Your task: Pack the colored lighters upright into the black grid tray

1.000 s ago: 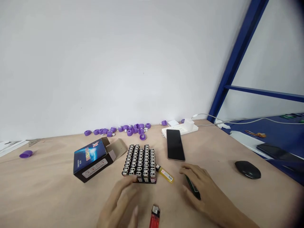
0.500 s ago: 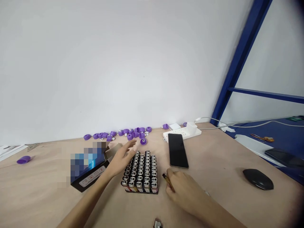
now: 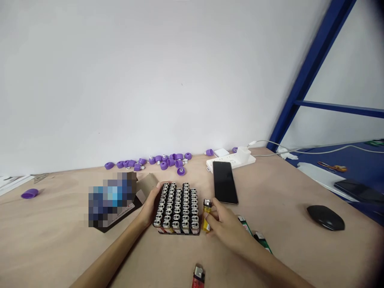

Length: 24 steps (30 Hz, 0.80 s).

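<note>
Upright lighters with metal tops fill a black tray [image 3: 177,212] in several rows; two of the columns end short at the back. My left hand [image 3: 151,204] is against the tray's left side, its fingers wrapped round the back left corner and partly hidden. Just right of the tray, my right hand [image 3: 223,224] holds a yellow lighter [image 3: 207,216] upright between thumb and fingers. A red lighter [image 3: 198,277] lies near the bottom edge. Two green lighters [image 3: 263,241] lie partly behind my right forearm.
Behind the tray are several purple caps [image 3: 171,162]. A phone [image 3: 225,182] leans on a white power strip [image 3: 247,160]. A black mouse [image 3: 325,218] is at the right, a dark box [image 3: 132,207] at the left, a blue frame [image 3: 309,76] beyond.
My left hand has come down from above the tray's back left to its left side. The lighter in my right hand has turned upright. More of the red and green lighters shows.
</note>
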Motion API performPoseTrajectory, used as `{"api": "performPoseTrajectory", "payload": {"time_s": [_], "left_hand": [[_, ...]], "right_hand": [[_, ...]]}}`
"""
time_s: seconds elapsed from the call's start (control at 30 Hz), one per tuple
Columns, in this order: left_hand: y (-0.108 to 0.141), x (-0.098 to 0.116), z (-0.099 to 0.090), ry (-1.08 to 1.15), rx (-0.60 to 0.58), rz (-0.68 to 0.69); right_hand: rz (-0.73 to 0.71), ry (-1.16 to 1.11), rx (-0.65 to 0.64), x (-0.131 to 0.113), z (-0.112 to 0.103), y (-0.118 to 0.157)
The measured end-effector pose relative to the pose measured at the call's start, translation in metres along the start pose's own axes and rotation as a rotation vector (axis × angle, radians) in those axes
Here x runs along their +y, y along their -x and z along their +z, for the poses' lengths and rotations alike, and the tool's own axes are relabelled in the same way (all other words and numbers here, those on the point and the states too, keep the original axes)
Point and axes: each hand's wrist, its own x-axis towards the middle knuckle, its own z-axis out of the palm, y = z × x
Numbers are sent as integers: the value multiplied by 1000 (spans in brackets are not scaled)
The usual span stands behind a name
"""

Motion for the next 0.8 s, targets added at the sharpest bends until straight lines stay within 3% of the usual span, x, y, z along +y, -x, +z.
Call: {"api": "performPoseTrajectory", "payload": {"time_s": [0.4,0.5,0.63,0.8], "left_hand": [[59,4,-22,-153,174,31],[76,5,-25,-187,164,32],[95,7,-23,-234,134,55],[118,11,-13,-265,73,55]], "right_hand": [[-6,-270,-168,-4,31,30],[-30,-242,-192,-2,36,40],[-64,-128,-130,1,37,54],[-57,-207,-113,10,35,72]]}}
